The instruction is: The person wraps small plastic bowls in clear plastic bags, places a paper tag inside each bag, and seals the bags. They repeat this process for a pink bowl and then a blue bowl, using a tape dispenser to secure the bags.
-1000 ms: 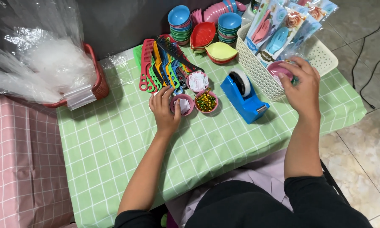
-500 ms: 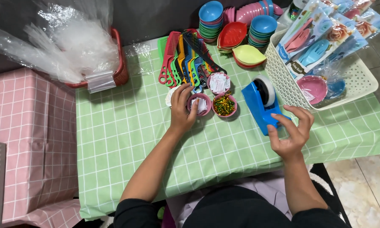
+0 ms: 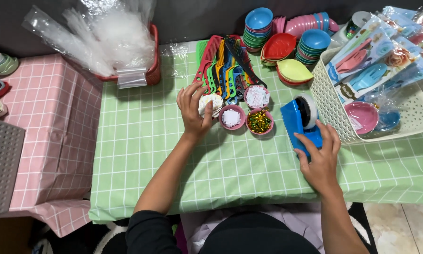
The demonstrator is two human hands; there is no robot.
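Observation:
My left hand (image 3: 193, 109) rests over a small white bowl of paper pieces (image 3: 213, 104), fingers curled around its left side. Beside it sit a pink bowl of white paper slips (image 3: 231, 117), a pink bowl of gold and green bits (image 3: 259, 122) and another bowl of paper (image 3: 257, 96). My right hand (image 3: 320, 157) touches the front end of a blue tape dispenser (image 3: 300, 120) holding a white tape roll. A fan of coloured combs (image 3: 224, 66) lies just behind the bowls.
A white basket (image 3: 333, 120) at right holds packed sets and a pink bowl (image 3: 364, 116). Stacks of coloured bowls (image 3: 257, 28) and shell dishes (image 3: 280, 47) stand at the back. A red basket with clear plastic bags (image 3: 103, 37) sits at the left, by a pink-checked surface (image 3: 47, 131).
My right hand left the pink bowl in the white basket, came down and now touches the tape dispenser. My left hand shifted from the pink bowl to the white bowl at its left.

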